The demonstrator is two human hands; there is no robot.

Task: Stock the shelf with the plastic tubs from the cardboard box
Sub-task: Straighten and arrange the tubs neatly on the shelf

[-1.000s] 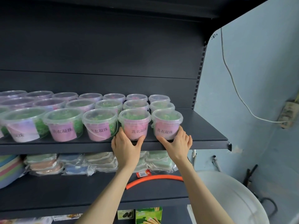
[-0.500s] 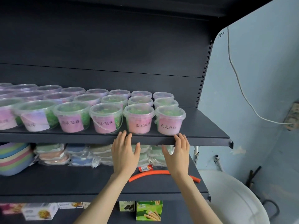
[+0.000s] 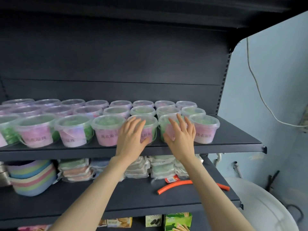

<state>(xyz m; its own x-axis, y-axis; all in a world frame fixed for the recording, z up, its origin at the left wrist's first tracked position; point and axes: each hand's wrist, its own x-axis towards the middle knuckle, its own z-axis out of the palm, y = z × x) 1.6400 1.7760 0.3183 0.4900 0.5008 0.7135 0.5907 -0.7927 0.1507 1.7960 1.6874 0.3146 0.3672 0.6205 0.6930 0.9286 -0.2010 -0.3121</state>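
Dark metal shelf [image 3: 233,130] holds clear plastic tubs [image 3: 73,130] with pink labels and green contents, packed in 3 rows front to back, lids on. Left hand [image 3: 131,139] is spread flat, fingers apart, laid against the front of the 2nd tub from the right [image 3: 150,127] in the front row. Right hand [image 3: 181,137] is also spread open, palm toward the next tub over [image 3: 164,129], covering most of its label; motion blur makes it hard to say if either palm is actually touching. Neither hand is pinching or wrapping anything. Rightmost front tub [image 3: 204,129] stands free, just beside the right hand's fingers. Bare shelf remains to the right of the tubs. Lower shelf [image 3: 83,202]: stacked pastel bowls [image 3: 31,179] at left, wrapped flat packs [image 3: 75,169] in the middle, orange hose piece [image 3: 183,185] at right. Snack boxes [image 3: 176,221] sit below that. White cable [image 3: 260,97] hangs on the blue wall [image 3: 275,72].
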